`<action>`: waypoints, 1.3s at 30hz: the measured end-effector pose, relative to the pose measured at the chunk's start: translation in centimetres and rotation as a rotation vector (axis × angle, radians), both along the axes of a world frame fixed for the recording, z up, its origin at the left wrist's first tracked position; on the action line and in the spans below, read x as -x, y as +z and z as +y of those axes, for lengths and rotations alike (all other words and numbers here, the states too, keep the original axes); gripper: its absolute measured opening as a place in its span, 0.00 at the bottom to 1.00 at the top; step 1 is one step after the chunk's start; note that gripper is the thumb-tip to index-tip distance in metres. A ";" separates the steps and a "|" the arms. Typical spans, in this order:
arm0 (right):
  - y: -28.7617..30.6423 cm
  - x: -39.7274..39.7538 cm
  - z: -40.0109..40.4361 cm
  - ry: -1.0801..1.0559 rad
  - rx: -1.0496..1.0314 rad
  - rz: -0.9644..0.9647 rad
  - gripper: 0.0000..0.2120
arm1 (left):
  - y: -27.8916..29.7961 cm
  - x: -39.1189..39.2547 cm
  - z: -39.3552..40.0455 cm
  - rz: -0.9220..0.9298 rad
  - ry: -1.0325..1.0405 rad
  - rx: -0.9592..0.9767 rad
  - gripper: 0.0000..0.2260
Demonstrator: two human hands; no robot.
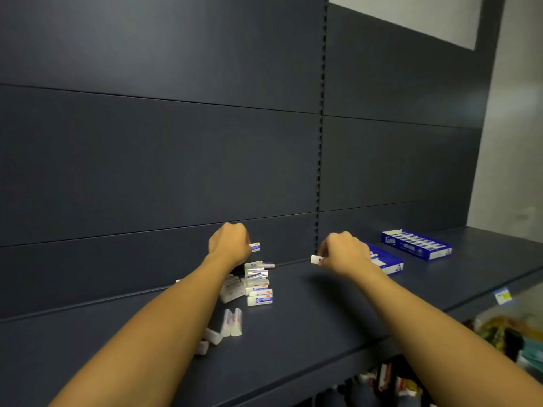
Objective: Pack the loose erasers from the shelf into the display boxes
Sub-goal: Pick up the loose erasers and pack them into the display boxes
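Observation:
A pile of loose white erasers with blue-and-red sleeves [258, 284] lies on the dark shelf [308, 318], and a few more erasers [232, 323] stand nearer me. My left hand [229, 245] hovers above the pile and grips one eraser [255, 247]. My right hand [343, 254] pinches another eraser [316, 259] just left of a blue display box [388, 264], which it partly hides. A second blue display box [417, 245], filled with rows of erasers, sits farther right.
The dark back panel [176, 171] rises right behind the pile. The shelf's front edge carries a price label [503, 296]. Packaged goods [499, 333] fill the lower shelf at the bottom right.

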State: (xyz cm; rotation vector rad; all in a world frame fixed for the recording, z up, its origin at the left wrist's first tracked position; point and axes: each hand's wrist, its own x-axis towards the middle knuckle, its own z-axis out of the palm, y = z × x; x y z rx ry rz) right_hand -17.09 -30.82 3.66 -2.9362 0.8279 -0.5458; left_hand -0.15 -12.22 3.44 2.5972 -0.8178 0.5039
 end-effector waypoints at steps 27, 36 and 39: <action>0.5 13.8 -14.8 -0.020 0.025 -0.030 0.12 | 1.3 15.7 -14.7 0.039 -0.012 -0.004 0.10; 0.7 13.7 -19.2 0.040 -0.004 -0.008 0.13 | 1.6 17.1 -19.9 0.025 -0.017 -0.016 0.08; 0.7 12.7 -20.5 0.060 -0.022 -0.018 0.13 | 1.6 16.1 -21.4 0.039 -0.022 -0.010 0.09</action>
